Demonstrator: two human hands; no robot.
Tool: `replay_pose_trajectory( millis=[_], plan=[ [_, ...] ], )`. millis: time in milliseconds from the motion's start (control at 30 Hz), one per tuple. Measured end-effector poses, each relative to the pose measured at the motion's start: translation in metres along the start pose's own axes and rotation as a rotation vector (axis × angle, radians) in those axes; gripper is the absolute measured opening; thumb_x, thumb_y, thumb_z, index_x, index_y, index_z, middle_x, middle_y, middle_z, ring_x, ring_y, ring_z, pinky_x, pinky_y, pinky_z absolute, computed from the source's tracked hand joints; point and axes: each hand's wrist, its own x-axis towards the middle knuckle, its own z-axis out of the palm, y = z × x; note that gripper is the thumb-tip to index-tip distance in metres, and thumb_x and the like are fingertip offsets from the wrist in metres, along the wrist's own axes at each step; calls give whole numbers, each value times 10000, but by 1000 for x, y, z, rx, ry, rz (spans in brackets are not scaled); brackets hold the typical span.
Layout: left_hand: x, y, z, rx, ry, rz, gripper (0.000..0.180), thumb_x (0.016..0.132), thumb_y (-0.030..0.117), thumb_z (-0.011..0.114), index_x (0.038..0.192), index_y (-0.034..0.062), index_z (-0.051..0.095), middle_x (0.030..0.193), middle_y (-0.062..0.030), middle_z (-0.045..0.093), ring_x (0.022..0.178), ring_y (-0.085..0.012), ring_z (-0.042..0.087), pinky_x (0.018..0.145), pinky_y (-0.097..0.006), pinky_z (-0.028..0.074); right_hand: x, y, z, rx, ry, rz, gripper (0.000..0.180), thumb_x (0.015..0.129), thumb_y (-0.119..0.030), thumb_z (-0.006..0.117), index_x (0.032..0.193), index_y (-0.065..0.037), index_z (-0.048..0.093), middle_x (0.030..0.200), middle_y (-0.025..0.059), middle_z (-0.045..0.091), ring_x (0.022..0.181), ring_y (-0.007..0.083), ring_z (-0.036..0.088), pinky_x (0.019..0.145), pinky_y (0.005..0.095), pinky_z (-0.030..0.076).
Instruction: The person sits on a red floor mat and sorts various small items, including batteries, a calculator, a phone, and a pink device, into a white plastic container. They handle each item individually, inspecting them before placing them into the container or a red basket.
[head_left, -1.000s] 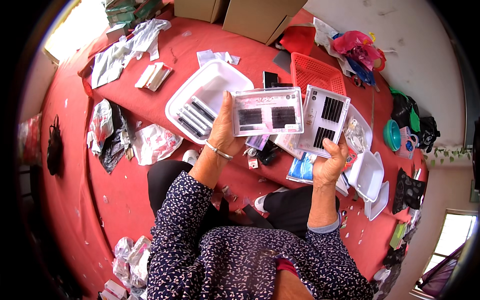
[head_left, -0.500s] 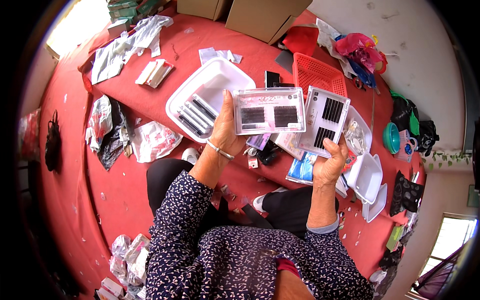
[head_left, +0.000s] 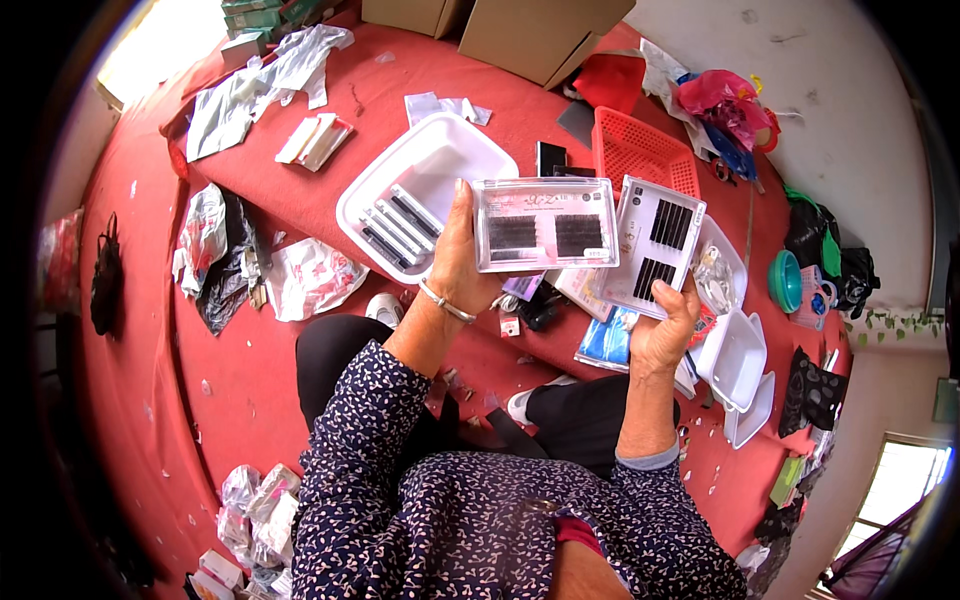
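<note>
My left hand (head_left: 456, 262), with a bangle on its wrist, grips the left end of a clear plastic eyelash case (head_left: 546, 207). Two blocks of black lashes show against its pink and white card. My right hand (head_left: 664, 330) pinches the lower edge of a second eyelash case (head_left: 652, 245), tilted, with two groups of black lash strips. The cases are held up side by side, their near edges meeting or overlapping slightly. Behind my left hand stands a white plastic tub (head_left: 357, 207) with several slim black and white strips (head_left: 402, 228) in it.
A red plastic basket (head_left: 647, 150) sits beyond the cases. White lidded containers (head_left: 733, 362) and a blue packet (head_left: 606, 340) lie by my right forearm. Plastic bags (head_left: 312, 280) and paper packets (head_left: 314, 141) are scattered left on the red cloth (head_left: 250, 400). Cardboard boxes (head_left: 540, 40) stand at the back.
The view has shifted slightly. Both hands keep hold of the same two eyelash cases, with almost no change in their position.
</note>
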Motion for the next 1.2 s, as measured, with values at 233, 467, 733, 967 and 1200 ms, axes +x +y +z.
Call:
replay_pose_trajectory(
  millis=[233,467,733,967,1200],
  plan=[
    [-1,2,3,-60,-2,-14,620,862,543,336,1183,25,447,1085,-115,558,954,-241,572,811,-391,477,-3,-4,5,63,-8,-5,456,613,-42,547,1059,43,516,966,106,573,889,196,551,865,318,410],
    [-3,4,8,-90,-138,-11,651,879,529,295,1236,-6,396,1157,-138,511,1022,-247,529,883,-371,429,-5,-7,12,85,6,-26,480,606,-50,545,1076,44,508,982,104,569,914,205,544,883,323,398],
    [1,1,1,-118,-148,-41,736,842,612,268,1257,15,382,1223,-135,467,1091,-274,479,915,-407,394,-3,-1,-2,48,24,12,579,600,-57,548,1165,25,452,1060,119,549,993,244,531,933,362,387],
    [-4,5,11,-84,-98,-68,824,810,674,195,1248,4,390,1221,-145,472,1122,-269,461,943,-393,375,-3,-3,5,59,36,5,486,609,-54,556,1084,32,503,988,98,570,923,206,546,881,321,408],
    [0,3,-4,-262,-351,-113,807,816,666,193,1248,13,389,1214,-143,479,1085,-264,498,867,-391,448,-4,-4,7,79,50,-11,488,605,-59,547,1082,35,503,982,102,571,918,210,547,883,323,404]
  ],
)
